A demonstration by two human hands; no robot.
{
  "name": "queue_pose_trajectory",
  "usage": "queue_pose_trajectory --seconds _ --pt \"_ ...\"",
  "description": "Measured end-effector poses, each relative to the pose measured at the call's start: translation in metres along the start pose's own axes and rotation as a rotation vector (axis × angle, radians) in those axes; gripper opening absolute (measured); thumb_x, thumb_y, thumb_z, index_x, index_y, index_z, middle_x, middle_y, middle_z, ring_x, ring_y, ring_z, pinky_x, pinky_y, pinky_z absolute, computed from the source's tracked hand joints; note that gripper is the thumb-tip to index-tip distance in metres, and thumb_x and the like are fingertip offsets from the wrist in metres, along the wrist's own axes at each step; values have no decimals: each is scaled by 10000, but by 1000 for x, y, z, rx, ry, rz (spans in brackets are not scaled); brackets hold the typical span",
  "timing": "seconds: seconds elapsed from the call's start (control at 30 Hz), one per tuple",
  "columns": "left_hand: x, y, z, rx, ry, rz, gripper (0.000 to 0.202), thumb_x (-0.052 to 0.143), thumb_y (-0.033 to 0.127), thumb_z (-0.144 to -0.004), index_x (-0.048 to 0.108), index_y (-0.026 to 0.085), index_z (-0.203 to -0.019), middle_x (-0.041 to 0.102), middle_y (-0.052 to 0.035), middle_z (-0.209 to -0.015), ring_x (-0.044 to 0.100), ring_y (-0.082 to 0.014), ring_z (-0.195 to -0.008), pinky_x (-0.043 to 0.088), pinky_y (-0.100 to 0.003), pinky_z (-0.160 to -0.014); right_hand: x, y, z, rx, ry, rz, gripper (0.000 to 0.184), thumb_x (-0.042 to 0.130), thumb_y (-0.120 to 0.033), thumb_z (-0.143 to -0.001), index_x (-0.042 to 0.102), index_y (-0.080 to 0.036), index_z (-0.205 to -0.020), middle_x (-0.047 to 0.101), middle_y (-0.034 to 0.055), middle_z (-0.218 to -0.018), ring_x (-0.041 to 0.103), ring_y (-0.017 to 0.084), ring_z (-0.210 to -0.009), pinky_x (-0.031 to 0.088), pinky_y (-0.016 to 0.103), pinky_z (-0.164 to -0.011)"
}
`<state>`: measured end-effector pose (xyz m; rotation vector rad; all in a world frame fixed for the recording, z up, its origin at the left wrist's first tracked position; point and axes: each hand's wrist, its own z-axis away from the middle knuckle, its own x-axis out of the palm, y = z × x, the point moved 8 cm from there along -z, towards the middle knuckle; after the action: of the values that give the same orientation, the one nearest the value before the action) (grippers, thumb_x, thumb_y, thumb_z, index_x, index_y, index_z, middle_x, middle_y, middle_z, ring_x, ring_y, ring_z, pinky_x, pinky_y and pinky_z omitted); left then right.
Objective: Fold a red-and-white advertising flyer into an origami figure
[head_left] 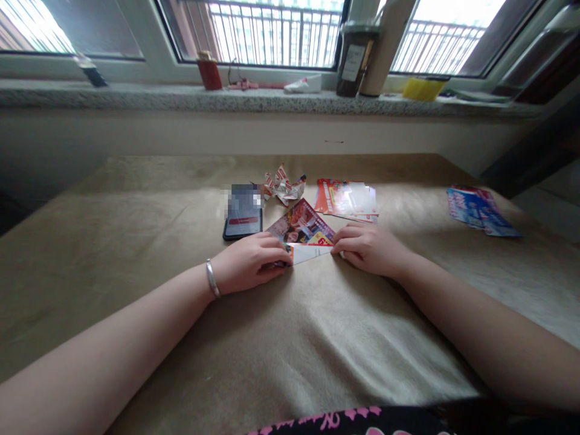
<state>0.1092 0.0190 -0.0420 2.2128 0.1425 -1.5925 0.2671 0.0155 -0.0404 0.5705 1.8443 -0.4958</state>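
Both hands (247, 263) (369, 248) pressing folded printed paper (302, 232), phone (243, 211) beside

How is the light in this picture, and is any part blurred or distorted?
Head view throughout: the windows are blown out to white, and the wall below them is dark; glare washes out the leaflets; the phone screen is pixelated; the picture stretches toward the bottom corners; the left hand and right hand on the folded paper look sharp.
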Motion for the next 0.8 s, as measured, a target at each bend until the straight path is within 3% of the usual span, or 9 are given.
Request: queue_pose_trajectory --seconds 0.13,0.23,0.37,0.57,0.67,0.8 --pt "3 11 0 71 25 -103 248 431 192 -919 659 213 -1016 627 -65 -1048 558 -156 -911 482 -289 -818 -4 3 1 27 10 47 252 454 -129 -821 677 -195 -726 677 40 -807 593 151 -713 426 268 -647" --pt "4 14 -1 61 25 -167 285 420 172 -911 620 175 -1115 632 -84 -1090 551 -172 -918 496 -314 -826 -5 9 3 92 23 71 227 468 -110 -788 667 -196 -721 672 35 -799 597 150 -705 425 265 -645" --pt "3 15 -3 54 23 -195 288 419 173 -905 625 173 -1106 641 -74 -1105 554 -191 -953 505 -357 -851 -4 18 5 175 73 43 209 479 -106 -777 662 -203 -755 666 32 -823 598 158 -729 451 272 -659" --pt "6 21 -6 119 -12 -103 310 396 137 -906 605 182 -1132 642 -64 -1130 551 -186 -1043 495 -358 -913 -12 21 4 203 272 -127 255 488 -121 -807 638 -225 -985 615 76 -1115 581 201 -1028 474 377 -906" --pt "7 21 -7 129 -10 -65 306 382 121 -911 607 169 -1114 644 -65 -1135 546 -183 -1079 494 -352 -924 -12 21 3 236 276 -173 304 492 -142 -822 600 -239 -1090 514 86 -1298 510 214 -1175 433 411 -992" --pt "9 19 -7 144 -22 -31 317 342 111 -934 616 174 -1082 646 -46 -1144 533 -171 -1120 483 -334 -938 -8 23 4 282 239 -185 386 491 -128 -810 553 -233 -1177 425 91 -1396 430 219 -1268 383 425 -1052"
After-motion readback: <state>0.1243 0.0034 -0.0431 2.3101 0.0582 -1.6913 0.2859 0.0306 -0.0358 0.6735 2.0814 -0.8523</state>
